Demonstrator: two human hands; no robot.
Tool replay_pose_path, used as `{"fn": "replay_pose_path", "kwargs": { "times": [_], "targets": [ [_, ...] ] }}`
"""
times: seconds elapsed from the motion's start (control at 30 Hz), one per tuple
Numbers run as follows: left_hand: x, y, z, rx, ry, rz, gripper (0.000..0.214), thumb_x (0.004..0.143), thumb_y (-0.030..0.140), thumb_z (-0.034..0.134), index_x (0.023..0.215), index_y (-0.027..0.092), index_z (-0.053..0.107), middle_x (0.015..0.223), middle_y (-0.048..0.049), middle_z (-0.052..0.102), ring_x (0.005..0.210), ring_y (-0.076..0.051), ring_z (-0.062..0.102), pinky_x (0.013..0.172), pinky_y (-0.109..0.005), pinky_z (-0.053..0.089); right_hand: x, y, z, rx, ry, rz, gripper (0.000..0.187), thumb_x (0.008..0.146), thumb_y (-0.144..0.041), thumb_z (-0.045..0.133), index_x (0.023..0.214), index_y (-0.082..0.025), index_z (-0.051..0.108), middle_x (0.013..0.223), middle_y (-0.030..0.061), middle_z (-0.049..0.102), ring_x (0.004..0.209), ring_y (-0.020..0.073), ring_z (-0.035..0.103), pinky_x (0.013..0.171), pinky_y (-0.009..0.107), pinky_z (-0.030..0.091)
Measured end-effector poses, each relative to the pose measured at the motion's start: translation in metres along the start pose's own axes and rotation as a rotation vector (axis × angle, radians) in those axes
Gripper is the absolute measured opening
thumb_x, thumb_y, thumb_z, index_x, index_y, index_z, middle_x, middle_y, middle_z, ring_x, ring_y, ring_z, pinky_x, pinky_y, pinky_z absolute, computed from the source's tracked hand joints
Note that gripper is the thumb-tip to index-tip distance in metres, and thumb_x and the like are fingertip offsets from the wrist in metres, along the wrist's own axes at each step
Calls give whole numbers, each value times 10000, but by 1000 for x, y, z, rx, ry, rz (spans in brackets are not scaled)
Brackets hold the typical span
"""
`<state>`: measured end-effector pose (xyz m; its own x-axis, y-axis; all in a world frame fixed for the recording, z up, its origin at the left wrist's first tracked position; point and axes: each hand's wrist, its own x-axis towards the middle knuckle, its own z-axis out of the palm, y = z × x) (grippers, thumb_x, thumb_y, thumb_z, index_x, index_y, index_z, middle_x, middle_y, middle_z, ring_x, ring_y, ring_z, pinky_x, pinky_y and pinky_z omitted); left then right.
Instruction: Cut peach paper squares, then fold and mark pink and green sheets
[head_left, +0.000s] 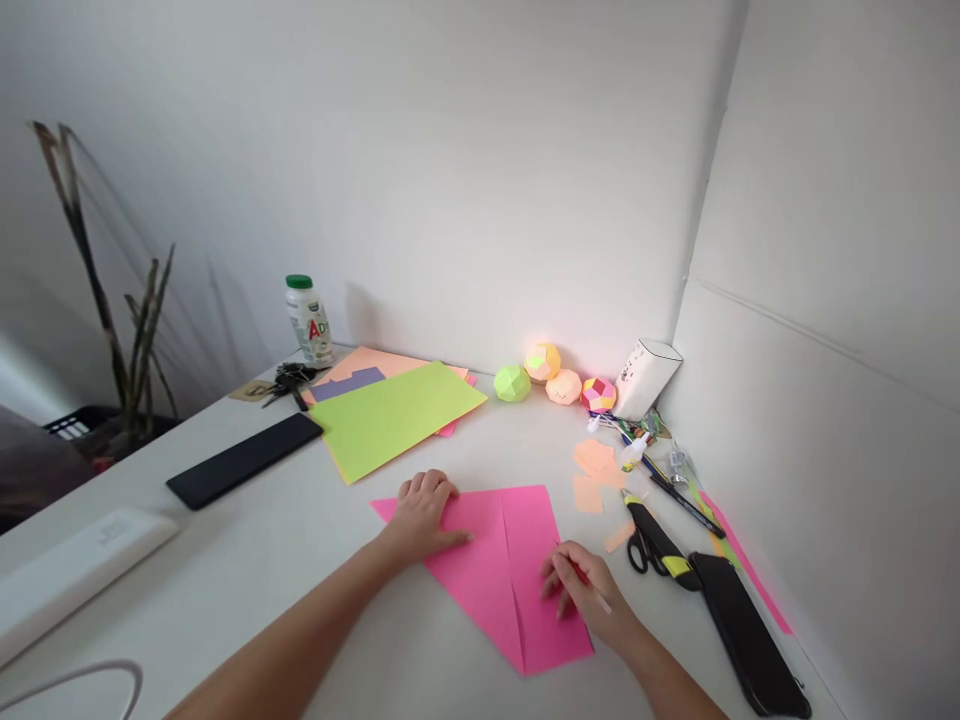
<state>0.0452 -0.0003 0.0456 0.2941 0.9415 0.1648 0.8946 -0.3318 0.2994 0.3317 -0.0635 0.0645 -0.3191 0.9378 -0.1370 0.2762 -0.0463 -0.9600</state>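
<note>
A bright pink sheet of paper [480,560] lies on the white table, with a long crease or cut line running down it. My left hand [427,515] rests on its upper left part, fingers spread and thumb stretched out to the right. Over the right part of the sheet, my right hand [589,585] is closed around a slim red pencil [579,572]. The pencil's tip points up and left, near the sheet's right edge. Whether the tip touches the paper is hard to tell.
Right of the sheet are peach paper pieces [589,493], a black-and-yellow cutter [660,540], scissors [637,552] and a black phone-like object [746,635]. Behind lie green paper [397,420], paper polyhedra [512,383] and a bottle [309,325]. A black slab [247,460] sits left.
</note>
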Motion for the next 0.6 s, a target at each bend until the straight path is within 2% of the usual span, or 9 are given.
{"fn": "replay_pose_path", "kwargs": {
  "times": [0.1,0.2,0.27,0.33,0.4,0.47,0.53,0.6],
  "targets": [
    [-1,2,-1,11,-6,37,447,797,545,573,1038,173,624,1197,-143,549,1119,-336,498,953,-495,403,-1,3,-1,15,-23,5,457,890,-613,471,830,-171,571,729,24,626,535,114,573,514,250,482],
    [-3,7,2,13,-17,135,417,890,425,472,1193,164,590,1399,-148,454,1307,-338,375,1080,-509,299,-2,5,0,35,-71,-16,449,899,-601,466,878,-169,584,768,34,643,564,120,604,561,268,503],
    [-6,12,6,2,-47,229,499,910,455,441,1320,182,521,1493,-117,362,1384,-322,286,1126,-487,252,-3,5,3,46,-119,-23,456,910,-601,445,902,-167,587,801,48,659,588,131,634,580,279,518],
    [-10,17,11,4,-110,319,627,905,555,419,1425,204,414,1537,-97,283,1414,-323,234,1144,-482,224,-3,5,6,20,-110,-52,468,927,-606,394,908,-173,571,839,66,671,626,156,667,561,286,533],
    [-14,21,14,27,-183,368,719,904,629,364,1482,205,308,1551,-100,214,1425,-336,190,1157,-497,178,0,6,4,-106,11,-128,469,962,-577,310,896,-185,559,856,76,678,689,181,688,558,295,552],
    [-17,23,13,40,-232,379,749,915,653,308,1501,190,242,1554,-109,156,1430,-345,148,1161,-510,146,6,9,-4,-271,185,-202,451,988,-517,259,917,-195,567,884,86,682,777,202,692,636,329,572],
    [-18,24,11,18,-251,385,772,910,670,306,1500,177,232,1550,-116,137,1427,-355,135,1158,-522,150,13,14,-17,-393,327,-243,372,973,-473,328,980,-199,580,991,116,671,940,243,665,803,403,552],
    [-18,24,7,-17,-264,403,780,903,674,330,1498,178,236,1546,-121,134,1425,-362,133,1150,-542,159,22,21,-32,-491,424,-274,292,899,-436,484,1033,-196,579,1166,158,615,1167,308,553,980,488,451]
  ]
}}
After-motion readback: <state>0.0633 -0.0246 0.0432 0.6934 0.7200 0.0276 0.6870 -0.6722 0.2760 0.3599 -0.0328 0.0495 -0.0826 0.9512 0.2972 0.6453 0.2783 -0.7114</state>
